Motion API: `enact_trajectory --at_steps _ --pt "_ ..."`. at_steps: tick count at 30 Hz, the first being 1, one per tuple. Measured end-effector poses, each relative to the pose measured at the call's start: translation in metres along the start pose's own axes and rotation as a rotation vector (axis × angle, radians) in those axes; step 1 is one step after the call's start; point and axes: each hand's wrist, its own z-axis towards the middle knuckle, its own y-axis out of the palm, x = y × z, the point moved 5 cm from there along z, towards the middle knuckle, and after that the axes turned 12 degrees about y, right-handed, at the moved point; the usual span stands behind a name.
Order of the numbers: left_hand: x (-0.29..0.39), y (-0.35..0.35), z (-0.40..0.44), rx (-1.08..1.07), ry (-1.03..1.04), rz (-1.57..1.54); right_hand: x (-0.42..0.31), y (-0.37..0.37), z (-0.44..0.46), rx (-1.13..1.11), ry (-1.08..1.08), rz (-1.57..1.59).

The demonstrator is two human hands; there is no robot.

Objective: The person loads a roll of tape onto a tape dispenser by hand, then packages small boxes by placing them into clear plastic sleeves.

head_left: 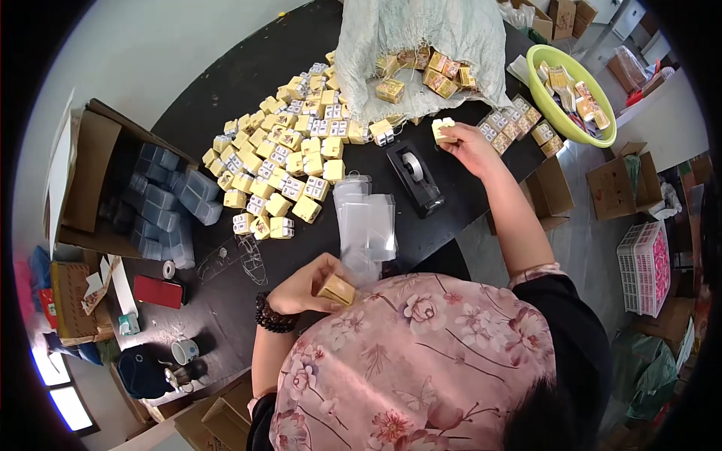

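My left hand [304, 287], with a dark bead bracelet at the wrist, is closed around a small tan box [338, 289] close to my body. Farther out, the fingers of my right hand [472, 149] pinch a small yellow-and-white box [443, 129]. Between the hands lie several clear plastic sleeves [368, 225], overlapping on the black table [248, 45]. A black tape dispenser [426, 197] with a roll in it stands to their right. A large heap of small yellow boxes [289, 143], some with white printed sides, spreads to the left.
A pale woven sack [361, 45] lies with its mouth open at the back, patterned boxes [440, 81] inside. Right of it is a yellow-green basin [535, 83]. On the left are a carton [90, 161] of clear plastic cases, a red phone-like object [159, 292] and a cup [184, 351].
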Motion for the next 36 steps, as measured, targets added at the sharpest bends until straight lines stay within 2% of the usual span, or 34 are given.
enact_trajectory --at_steps 1,3,4,6,9,10,12,13,14,15,16,17,19,24,26,29,32,36 --pt "0.007 0.0 0.007 0.063 0.115 -0.016 0.001 0.015 -0.022 -0.058 0.027 0.25" --pt "0.027 0.01 0.03 0.184 0.181 -0.049 0.007 0.035 -0.054 -0.157 0.088 0.454" --pt "0.029 0.01 0.039 0.249 0.2 -0.021 0.005 0.054 -0.07 -0.354 0.091 0.473" --pt "0.035 0.008 0.056 0.411 0.241 0.38 0.01 0.084 -0.097 -0.473 0.179 0.526" --pt "0.058 0.024 0.076 0.62 0.3 0.896 0.013 0.116 -0.121 -0.368 0.132 0.44" --pt "0.062 0.028 0.079 0.648 0.355 1.058 0.012 0.124 -0.127 -0.272 0.015 0.3" --pt "0.062 0.032 0.081 0.634 0.424 1.122 0.022 0.14 -0.129 -0.143 -0.177 0.193" --pt "0.062 0.035 0.082 0.631 0.456 1.224 0.022 0.154 -0.137 -0.204 -0.142 0.239" --pt "0.062 0.038 0.081 0.627 0.488 1.327 0.027 0.162 -0.138 -0.2 -0.141 0.156" --pt "0.06 0.039 0.082 0.63 0.486 1.328 0.031 0.166 -0.138 -0.197 -0.14 0.074" --pt "0.059 0.041 0.08 0.652 0.51 1.355 0.037 0.169 -0.135 -0.207 -0.238 -0.147" --pt "0.059 0.041 0.079 0.675 0.536 1.383 0.037 0.169 -0.138 -0.211 -0.24 -0.147" --pt "0.059 0.037 0.076 0.702 0.546 1.398 0.027 0.185 -0.154 -0.192 -0.369 -0.678" --pt "0.059 0.035 0.069 0.792 0.584 1.283 0.025 0.179 -0.156 -0.08 -0.473 -0.621" --pt "0.062 0.037 0.068 0.749 0.631 1.194 0.017 0.176 -0.162 0.094 -0.615 -0.882" --pt "0.057 0.038 0.067 0.715 0.665 1.065 0.013 0.172 -0.162 0.164 -0.709 -0.914" --pt "0.047 0.031 0.069 0.646 0.587 0.924 -0.003 0.176 -0.165 0.09 -0.597 -0.99" --pt "0.041 0.029 0.068 0.646 0.572 0.861 -0.015 0.173 -0.164 0.039 -0.56 -0.918"
